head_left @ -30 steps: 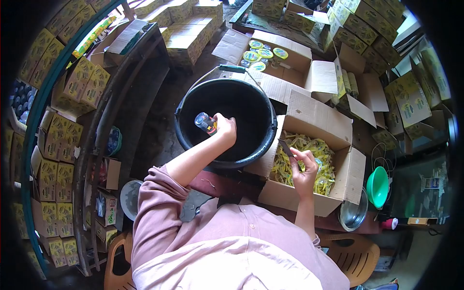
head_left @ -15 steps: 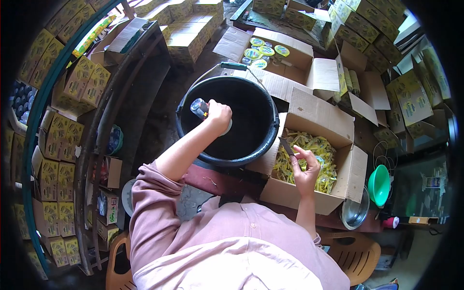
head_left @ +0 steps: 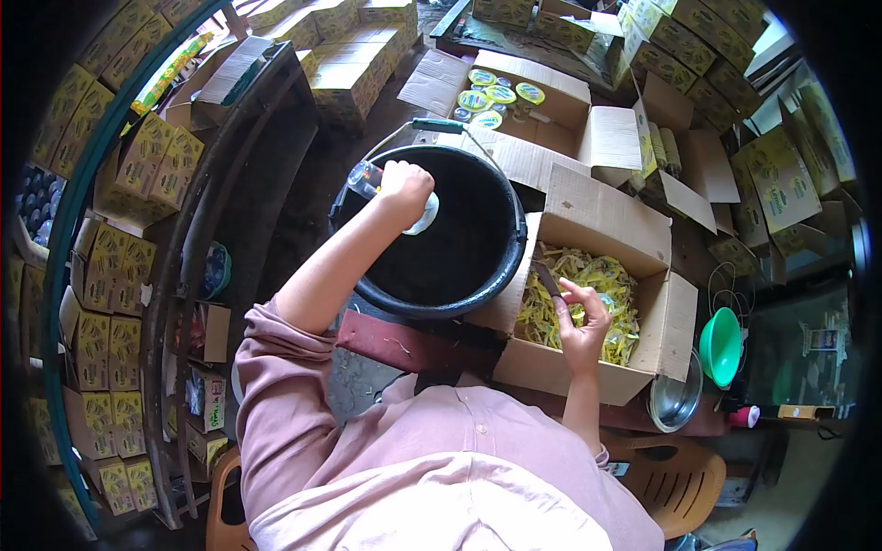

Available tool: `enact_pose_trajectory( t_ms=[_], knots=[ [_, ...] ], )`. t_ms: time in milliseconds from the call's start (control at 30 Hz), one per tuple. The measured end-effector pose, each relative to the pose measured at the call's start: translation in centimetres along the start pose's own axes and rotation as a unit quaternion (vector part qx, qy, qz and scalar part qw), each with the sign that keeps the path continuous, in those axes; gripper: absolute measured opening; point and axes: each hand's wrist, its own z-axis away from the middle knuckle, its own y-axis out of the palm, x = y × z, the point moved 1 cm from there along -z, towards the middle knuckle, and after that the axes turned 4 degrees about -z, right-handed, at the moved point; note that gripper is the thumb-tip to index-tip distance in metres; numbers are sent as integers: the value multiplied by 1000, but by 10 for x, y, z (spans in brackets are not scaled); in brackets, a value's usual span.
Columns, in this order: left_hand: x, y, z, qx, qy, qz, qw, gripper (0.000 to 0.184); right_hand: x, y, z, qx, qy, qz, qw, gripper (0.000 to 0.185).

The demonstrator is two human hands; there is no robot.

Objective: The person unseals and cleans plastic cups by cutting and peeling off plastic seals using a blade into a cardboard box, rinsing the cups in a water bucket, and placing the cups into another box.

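Observation:
My left hand [head_left: 404,190] is wrapped round a clear plastic cup [head_left: 365,177], held over the left part of a black bucket [head_left: 441,266]. The cup lies tilted, its round pale end [head_left: 424,219] facing down into the bucket. Between the fingers and thumb of my right hand [head_left: 582,321] is a dark, flat knife [head_left: 547,278]. That hand hovers over an open cardboard box [head_left: 606,207] full of yellow and clear plastic strips [head_left: 588,266]. The bucket's inside is dark, and I cannot make out what it holds.
Behind the bucket, an open carton [head_left: 560,92] holds several lidded cups [head_left: 487,96]. At right are a green bowl [head_left: 722,347] and a metal bowl [head_left: 673,404]. Wooden shelving [head_left: 179,303] with printed cartons [head_left: 110,340] stands at left; orange chairs [head_left: 675,482] are beside me.
My left hand has moved slightly up and to the left with the cup, so its pale round end shows more. My right hand and the knife have hardly moved.

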Motion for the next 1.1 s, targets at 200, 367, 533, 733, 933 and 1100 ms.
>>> enact_pose_trajectory(
  t_ms=[200, 367, 533, 733, 933, 1100],
  knots=[
    [10, -13, 1, -9, 3, 21, 1000, 48, -1, -1, 0, -5, 6, -7, 1000, 28],
    [16, -22, 3, 24, 5, 38, 999, 49, 5, -2, 2, -14, 1, -7, 1000, 28],
    [22, -30, 14, 3, 8, 31, 999, 50, 16, 1, 10, -33, -2, -9, 999, 28],
    [17, -27, 24, -36, 3, 62, 997, 52, 27, 0, 24, -40, -5, -4, 999, 28],
    [-36, 54, 25, 130, -8, 51, 990, 56, 30, -15, 25, -19, 3, -4, 1000, 27],
    [-34, 41, 29, 147, -38, 83, 985, 48, 28, -27, 18, -23, -13, -17, 1000, 27]
  ],
)
